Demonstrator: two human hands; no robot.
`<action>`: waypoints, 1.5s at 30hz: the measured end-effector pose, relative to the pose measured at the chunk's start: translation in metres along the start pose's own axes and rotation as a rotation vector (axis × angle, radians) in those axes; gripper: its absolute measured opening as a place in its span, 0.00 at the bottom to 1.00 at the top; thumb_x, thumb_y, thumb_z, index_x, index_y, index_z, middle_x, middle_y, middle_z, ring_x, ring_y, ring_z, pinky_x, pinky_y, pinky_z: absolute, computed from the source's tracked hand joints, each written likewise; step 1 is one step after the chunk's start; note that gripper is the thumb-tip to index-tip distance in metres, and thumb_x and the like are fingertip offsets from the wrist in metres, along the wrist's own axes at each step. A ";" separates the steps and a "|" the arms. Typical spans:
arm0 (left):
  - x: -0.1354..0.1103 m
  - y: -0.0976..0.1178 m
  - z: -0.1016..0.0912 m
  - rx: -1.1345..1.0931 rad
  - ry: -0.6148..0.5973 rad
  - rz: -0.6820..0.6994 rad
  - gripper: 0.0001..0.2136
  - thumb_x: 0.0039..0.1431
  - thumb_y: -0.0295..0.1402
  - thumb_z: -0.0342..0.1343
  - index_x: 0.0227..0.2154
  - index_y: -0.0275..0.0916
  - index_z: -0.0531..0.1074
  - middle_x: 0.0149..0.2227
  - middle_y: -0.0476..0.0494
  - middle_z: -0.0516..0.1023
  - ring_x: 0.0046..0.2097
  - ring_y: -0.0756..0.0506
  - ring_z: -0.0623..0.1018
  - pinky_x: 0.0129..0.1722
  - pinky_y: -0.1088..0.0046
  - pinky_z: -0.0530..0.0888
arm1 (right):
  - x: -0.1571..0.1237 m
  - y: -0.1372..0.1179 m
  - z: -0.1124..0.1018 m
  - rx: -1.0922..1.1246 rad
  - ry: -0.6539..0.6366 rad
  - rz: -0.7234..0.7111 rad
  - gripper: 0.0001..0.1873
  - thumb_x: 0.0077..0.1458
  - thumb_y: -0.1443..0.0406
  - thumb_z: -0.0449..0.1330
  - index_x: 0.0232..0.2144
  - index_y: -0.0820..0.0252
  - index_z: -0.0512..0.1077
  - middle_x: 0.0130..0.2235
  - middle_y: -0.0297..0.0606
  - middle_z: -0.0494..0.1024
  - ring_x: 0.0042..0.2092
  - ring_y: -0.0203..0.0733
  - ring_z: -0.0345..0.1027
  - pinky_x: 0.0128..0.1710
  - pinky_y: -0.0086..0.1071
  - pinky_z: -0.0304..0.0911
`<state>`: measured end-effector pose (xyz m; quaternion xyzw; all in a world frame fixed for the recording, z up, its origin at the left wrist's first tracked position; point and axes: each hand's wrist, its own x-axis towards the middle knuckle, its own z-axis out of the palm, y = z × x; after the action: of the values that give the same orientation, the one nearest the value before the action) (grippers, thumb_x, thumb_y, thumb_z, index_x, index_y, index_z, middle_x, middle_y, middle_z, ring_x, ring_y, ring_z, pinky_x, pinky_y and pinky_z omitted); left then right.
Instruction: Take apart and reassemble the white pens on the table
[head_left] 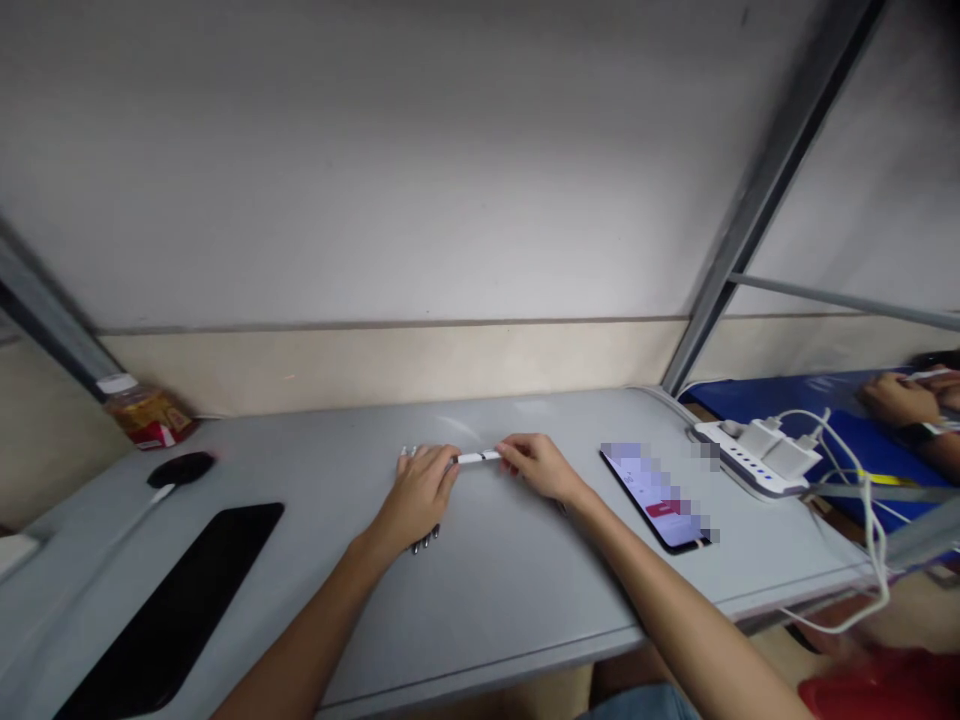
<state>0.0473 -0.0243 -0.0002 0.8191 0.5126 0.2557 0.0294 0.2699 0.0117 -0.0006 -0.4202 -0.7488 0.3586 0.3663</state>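
A slim white pen (476,457) with dark marks lies level between my two hands, just above or on the grey desk. My left hand (420,490) pinches its left end, and my right hand (538,466) has its fingertips closed on the right end. Beneath my left palm lie several pens (425,541), side by side. Their metal tips stick out toward me and their other ends show beyond my fingers; the middles are hidden. A small dark piece shows under my right wrist, too little of it to name.
Right of my hands lie a lit phone (660,500) and a white power strip (754,460) with chargers and cables. To the left are a black mat (180,605), a round black charging pad (180,468) and a bottle (148,412). Another person's hands (904,398) are at the far right.
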 end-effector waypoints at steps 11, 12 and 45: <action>0.000 0.003 -0.001 0.010 -0.009 -0.012 0.11 0.66 0.37 0.41 0.40 0.44 0.68 0.35 0.48 0.74 0.41 0.44 0.68 0.43 0.64 0.59 | -0.003 -0.003 0.000 -0.215 0.119 -0.175 0.09 0.46 0.73 0.59 0.32 0.60 0.72 0.32 0.35 0.75 0.33 0.36 0.65 0.33 0.28 0.58; 0.000 0.003 -0.001 0.009 -0.009 -0.009 0.11 0.66 0.37 0.41 0.41 0.45 0.69 0.36 0.48 0.75 0.41 0.44 0.69 0.43 0.64 0.59 | -0.003 -0.002 -0.001 -0.249 0.119 -0.182 0.09 0.46 0.74 0.59 0.31 0.60 0.72 0.32 0.35 0.75 0.33 0.37 0.65 0.34 0.29 0.58; -0.001 -0.001 0.005 0.022 -0.024 -0.040 0.12 0.67 0.38 0.39 0.38 0.43 0.67 0.37 0.48 0.75 0.42 0.44 0.69 0.44 0.65 0.58 | -0.003 -0.003 -0.006 -0.377 0.058 -0.358 0.12 0.59 0.66 0.57 0.45 0.56 0.75 0.41 0.40 0.78 0.41 0.43 0.65 0.44 0.37 0.58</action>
<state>0.0479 -0.0236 -0.0050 0.8118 0.5315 0.2398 0.0317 0.2750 0.0093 0.0035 -0.3521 -0.8540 0.1299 0.3603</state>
